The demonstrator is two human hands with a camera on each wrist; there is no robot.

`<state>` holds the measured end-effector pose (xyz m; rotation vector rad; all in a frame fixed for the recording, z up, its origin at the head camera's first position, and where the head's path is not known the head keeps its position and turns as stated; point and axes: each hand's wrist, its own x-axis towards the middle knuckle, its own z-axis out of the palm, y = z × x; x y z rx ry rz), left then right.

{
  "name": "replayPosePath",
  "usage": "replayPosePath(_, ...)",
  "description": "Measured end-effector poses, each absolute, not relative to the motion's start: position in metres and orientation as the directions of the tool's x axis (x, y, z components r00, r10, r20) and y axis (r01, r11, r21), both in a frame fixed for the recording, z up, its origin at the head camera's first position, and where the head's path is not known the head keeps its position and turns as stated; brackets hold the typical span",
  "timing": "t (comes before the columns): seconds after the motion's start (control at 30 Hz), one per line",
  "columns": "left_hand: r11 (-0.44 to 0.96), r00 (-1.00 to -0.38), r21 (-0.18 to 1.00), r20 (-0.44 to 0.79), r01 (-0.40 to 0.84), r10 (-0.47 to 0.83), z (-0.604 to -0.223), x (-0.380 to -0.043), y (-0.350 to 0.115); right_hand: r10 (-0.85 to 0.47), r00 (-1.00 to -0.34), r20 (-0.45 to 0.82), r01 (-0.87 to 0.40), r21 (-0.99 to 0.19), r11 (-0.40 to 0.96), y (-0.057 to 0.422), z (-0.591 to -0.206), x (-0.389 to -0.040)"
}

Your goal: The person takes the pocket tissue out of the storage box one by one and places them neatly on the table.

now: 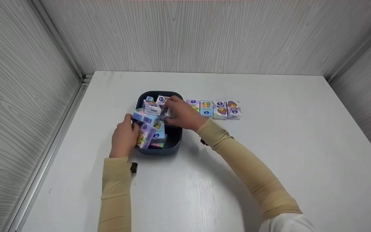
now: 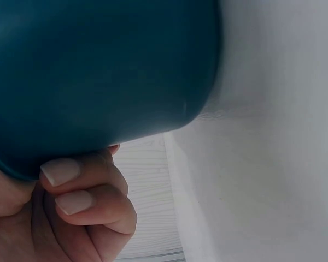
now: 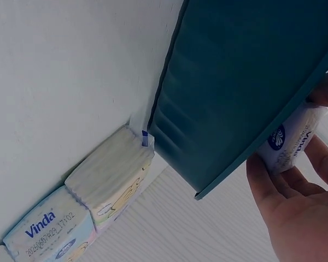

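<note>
A dark blue-green plastic basket stands on the white table, holding several small tissue packs in a loose heap. At its left side my left hand grips the rim. In the left wrist view, curled fingers lie against the basket's outer wall, and the thumb is mostly cut off by the frame. My right hand reaches over the right rim and holds a white and purple tissue pack between thumb and fingers, at the basket's upper edge.
Just right of the basket, several tissue packs stand side by side in a row. White wood-grain panels enclose the table at the back, left and right.
</note>
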<state>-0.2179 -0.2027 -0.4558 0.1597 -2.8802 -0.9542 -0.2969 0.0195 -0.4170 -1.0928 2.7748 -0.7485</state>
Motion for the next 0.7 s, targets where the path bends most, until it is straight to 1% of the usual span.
replayPosePath(0.27,0.792,-0.990,0.606,0.057,-0.071,-0.133,-0.456,-0.218,-0.203,-0.652,-0.747,0.128,-0.637,-0.419,0.647,0.027,-0.416,-0.297)
replayPosePath(0.53,0.795,-0.991,0.601,0.042,-0.079,-0.129,-0.457,-0.219,-0.204,-0.651,-0.716,0.252,-0.687,-0.416,0.595,0.046,-0.405,-0.295)
replayPosePath(0.7,0.795,-0.991,0.603,0.048,-0.071,-0.125,-0.457,-0.220,-0.204,-0.607,-0.742,0.284,-0.666,-0.420,0.617,0.065,-0.399,-0.299)
